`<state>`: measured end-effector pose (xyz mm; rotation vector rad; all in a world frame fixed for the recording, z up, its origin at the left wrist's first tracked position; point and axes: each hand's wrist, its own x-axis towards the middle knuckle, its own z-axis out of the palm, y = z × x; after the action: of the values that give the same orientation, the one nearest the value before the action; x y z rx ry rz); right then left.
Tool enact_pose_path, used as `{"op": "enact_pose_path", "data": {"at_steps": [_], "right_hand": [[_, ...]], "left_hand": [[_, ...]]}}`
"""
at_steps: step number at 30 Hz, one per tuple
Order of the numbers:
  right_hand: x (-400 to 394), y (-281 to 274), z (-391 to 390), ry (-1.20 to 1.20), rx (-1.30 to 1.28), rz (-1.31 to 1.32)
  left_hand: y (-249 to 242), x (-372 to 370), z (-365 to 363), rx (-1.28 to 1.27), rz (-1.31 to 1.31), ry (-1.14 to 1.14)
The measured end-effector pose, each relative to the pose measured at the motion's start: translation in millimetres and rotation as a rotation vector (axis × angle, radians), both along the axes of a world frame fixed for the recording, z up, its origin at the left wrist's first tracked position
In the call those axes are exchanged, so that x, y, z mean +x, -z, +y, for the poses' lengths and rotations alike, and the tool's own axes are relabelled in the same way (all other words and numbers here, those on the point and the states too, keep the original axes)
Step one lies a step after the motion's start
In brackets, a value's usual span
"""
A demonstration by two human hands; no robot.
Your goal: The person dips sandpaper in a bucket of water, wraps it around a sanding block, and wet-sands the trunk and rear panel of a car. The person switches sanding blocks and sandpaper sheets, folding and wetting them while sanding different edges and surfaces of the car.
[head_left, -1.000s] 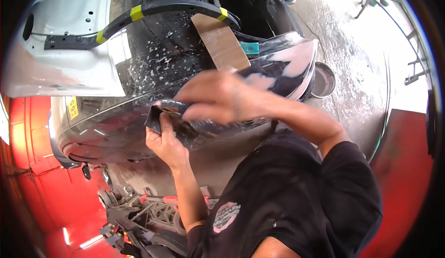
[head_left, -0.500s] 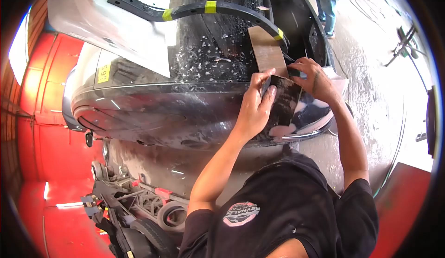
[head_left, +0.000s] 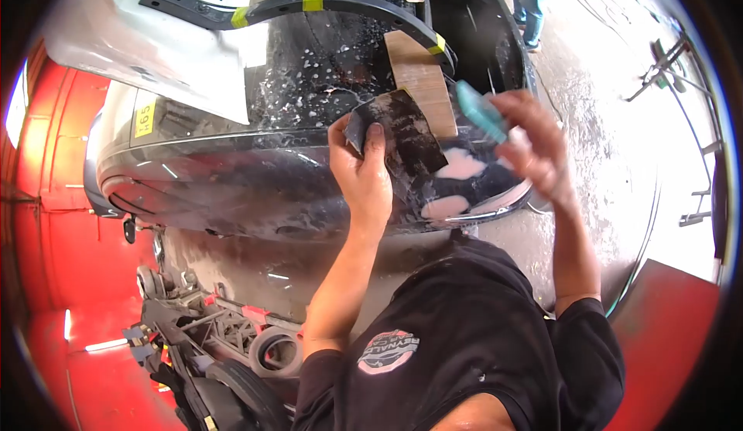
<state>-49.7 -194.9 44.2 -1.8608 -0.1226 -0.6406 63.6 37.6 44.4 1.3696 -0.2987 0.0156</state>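
Left hand (head_left: 364,176) gripping a dark wet sheet (head_left: 402,141) against the car bumper's (head_left: 255,191) right end — right hand (head_left: 534,148) closed around a teal block (head_left: 480,110), just beside

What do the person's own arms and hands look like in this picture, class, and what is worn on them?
Both are bare: no gloves, watch or rings visible on the left hand or the right hand. Short black T-shirt sleeves end near the upper arms, and the shirt's chest bears a round red and white logo.

Black short-sleeved T-shirt (head_left: 472,330), round red-and-white chest logo (head_left: 385,351), bare forearms
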Motion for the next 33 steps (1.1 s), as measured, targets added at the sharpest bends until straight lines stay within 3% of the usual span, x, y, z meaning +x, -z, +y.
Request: {"op": "enact_pose_path", "data": {"at_steps": [1,3,5,9,12,15,16,17,21,25,27,28,30,33], "right_hand": [[4.4,-4.1,22.6,-0.075,0.018,-0.048],[19.1,-6.5,65.9,0.023,-0.167,-0.194],[39.0,0.5,93.2,0.078,-0.193,-0.169],[66.4,1.1,109.6,0.148,-0.294,-0.248],[71.3,-1.3,114.9,0.03,-0.209,-0.19],[72.7,-1.5,110.8,-0.151,0.221,0.075],[74.1,-1.6,110.4,-0.21,0.361,0.17],[77.9,2.5,112.2,-0.299,0.574,0.076],[74.3,-12.2,135.9,-0.442,0.689,0.139],[72.0,-19.0,140.1,-0.305,0.54,0.135],[83.6,-6.9,138.7,-0.099,0.207,-0.141],[88.2,-9.5,137.8,0.005,0.043,-0.28],[84.6,-17.9,141.1,-0.064,-0.032,-0.302],[77.6,-22.0,153.8,-0.251,-0.114,-0.287]], "left_hand": [[-6.9,-1.9,-1.2,-0.005,-0.002,-0.032],[-15.9,-6.8,-1.1,-0.013,-0.016,-0.067],[-21.3,-15.1,1.2,-0.123,0.01,-0.076],[-23.6,-16.2,21.4,-0.297,0.128,-0.081],[-27.4,-16.6,31.6,-0.352,0.191,-0.151],[-47.5,-18.9,42.6,-0.341,0.212,-0.31],[-54.4,-20.0,47.7,-0.352,0.158,-0.26],[-52.8,-15.6,56.8,-0.319,0.121,-0.235],[-57.4,-15.3,63.0,-0.257,0.056,-0.154],[-49.8,-12.3,75.3,-0.089,-0.123,-0.276],[-28.6,-5.0,89.1,0.174,-0.335,-0.441],[-27.5,-11.5,90.4,0.112,-0.306,-0.425],[-26.0,-20.4,90.4,0.213,-0.299,-0.253],[-27.0,-27.5,69.4,0.019,-0.238,-0.19]]}}
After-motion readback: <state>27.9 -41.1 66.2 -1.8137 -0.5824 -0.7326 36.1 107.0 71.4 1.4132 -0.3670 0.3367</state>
